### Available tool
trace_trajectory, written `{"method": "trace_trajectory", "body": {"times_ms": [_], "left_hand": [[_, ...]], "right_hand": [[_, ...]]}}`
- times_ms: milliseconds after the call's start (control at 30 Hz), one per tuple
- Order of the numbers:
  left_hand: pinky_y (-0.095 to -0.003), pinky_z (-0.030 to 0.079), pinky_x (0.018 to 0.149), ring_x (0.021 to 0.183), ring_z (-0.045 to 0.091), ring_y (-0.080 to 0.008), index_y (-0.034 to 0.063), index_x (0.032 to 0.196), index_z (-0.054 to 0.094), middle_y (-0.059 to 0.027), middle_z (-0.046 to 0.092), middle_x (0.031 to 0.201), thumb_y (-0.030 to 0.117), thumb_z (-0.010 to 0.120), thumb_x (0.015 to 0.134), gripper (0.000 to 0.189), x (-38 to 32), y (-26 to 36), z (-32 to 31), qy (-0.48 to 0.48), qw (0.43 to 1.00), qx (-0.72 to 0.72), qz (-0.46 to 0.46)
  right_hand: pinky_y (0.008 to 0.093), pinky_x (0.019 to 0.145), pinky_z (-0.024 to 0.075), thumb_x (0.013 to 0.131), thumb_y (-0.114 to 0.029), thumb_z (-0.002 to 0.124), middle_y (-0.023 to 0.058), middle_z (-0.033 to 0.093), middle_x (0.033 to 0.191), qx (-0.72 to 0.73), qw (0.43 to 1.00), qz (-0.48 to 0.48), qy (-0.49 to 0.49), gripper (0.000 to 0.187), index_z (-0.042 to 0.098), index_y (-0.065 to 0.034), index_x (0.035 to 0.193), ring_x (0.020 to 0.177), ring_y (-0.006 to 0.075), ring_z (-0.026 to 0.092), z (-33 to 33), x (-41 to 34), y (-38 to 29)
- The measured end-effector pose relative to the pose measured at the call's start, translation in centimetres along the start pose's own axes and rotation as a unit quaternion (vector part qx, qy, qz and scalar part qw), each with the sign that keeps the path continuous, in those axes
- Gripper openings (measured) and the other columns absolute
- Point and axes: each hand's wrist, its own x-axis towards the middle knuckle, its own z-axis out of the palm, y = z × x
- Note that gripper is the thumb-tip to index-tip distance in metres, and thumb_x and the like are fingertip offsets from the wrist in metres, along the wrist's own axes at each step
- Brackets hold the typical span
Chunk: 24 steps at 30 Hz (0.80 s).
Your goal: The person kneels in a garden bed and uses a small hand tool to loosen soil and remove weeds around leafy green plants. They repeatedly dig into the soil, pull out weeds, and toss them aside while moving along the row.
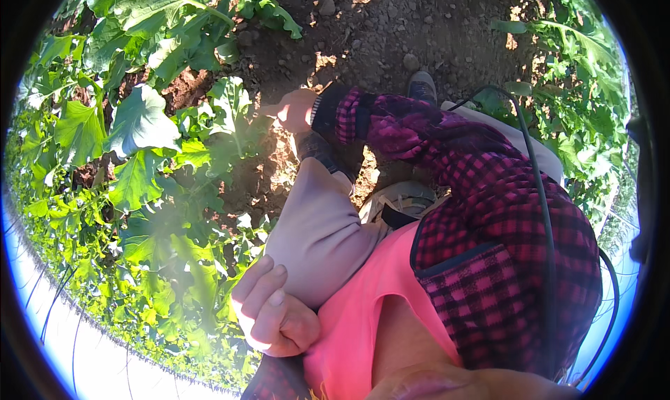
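Note:
My right hand [296, 110], at the end of a red-and-black checked sleeve [471, 154], reaches down beside a leafy green plant [230, 104] near the soil. One finger points left toward its leaves. Whether the fingers grip anything is not clear. Raised close to my chest, my left hand [275, 311] has its fingers curled in, and nothing shows in it. Behind that hand is my bent knee in light trousers [319, 232]. Broad lobed leaves [141, 120] fill the ground to my left.
A strip of bare brown soil with small stones [382, 28] runs ahead of me. My dark shoe [422, 86] rests on it. Another row of leafy plants [581, 96] grows on the right. A black cable [539, 191] hangs along my right side.

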Motion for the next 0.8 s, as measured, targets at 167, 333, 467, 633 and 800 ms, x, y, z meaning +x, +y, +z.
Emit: {"method": "trace_trajectory", "body": {"times_ms": [167,333,467,633,800], "left_hand": [[-0.0448,0.052,0.070,0.072,0.059,-0.0360,-0.0072,0.102,0.049,-0.0269,0.059,0.076,0.011,0.031,0.092,0.028,0.2,0.3,0.7,0.013,0.999,-0.030,0.008],[-0.0433,0.051,0.068,0.071,0.059,-0.0352,-0.0068,0.102,0.050,-0.0266,0.060,0.076,0.014,0.033,0.092,0.028,-0.1,0.8,0.7,0.015,1.000,-0.015,0.016],[-0.0420,0.050,0.066,0.071,0.059,-0.0342,-0.0065,0.102,0.050,-0.0261,0.060,0.076,0.017,0.035,0.093,0.029,-0.2,0.9,1.1,0.040,0.999,-0.027,0.020],[-0.0416,0.049,0.066,0.070,0.059,-0.0326,-0.0061,0.103,0.051,-0.0253,0.060,0.075,0.017,0.033,0.094,0.030,0.2,1.0,1.7,0.036,0.999,-0.006,0.010],[-0.0402,0.049,0.066,0.069,0.059,-0.0312,-0.0051,0.103,0.051,-0.0233,0.060,0.074,0.017,0.033,0.095,0.030,0.6,1.1,2.6,0.051,0.999,0.013,-0.001]], "right_hand": [[0.0486,0.063,0.0476,0.089,-0.030,0.050,0.0172,0.062,0.076,-0.091,0.995,-0.024,0.013,0.046,0.042,-0.0217,0.134,0.074,0.0377,0.061,-2.6,-6.9,3.6],[0.0479,0.067,0.0476,0.088,-0.026,0.051,0.0160,0.064,0.081,-0.123,0.990,0.043,-0.045,0.044,0.046,-0.0186,0.132,0.079,0.0366,0.062,-8.7,-12.5,5.0],[0.0453,0.074,0.0476,0.089,-0.025,0.048,0.0160,0.064,0.091,-0.054,0.996,0.071,-0.021,0.044,0.045,-0.0180,0.133,0.083,0.0365,0.061,-11.0,-15.9,6.5],[0.0452,0.062,0.0439,0.091,-0.024,0.049,0.0192,0.054,0.062,0.008,0.989,0.041,0.143,0.045,0.043,-0.0198,0.135,0.060,0.0355,0.057,-9.9,-13.0,7.1],[0.0408,0.061,0.0473,0.090,-0.024,0.047,0.0163,0.062,0.077,-0.008,0.981,0.021,0.191,0.044,0.045,-0.0174,0.133,0.063,0.0293,0.059,-9.1,-2.9,7.1]]}}
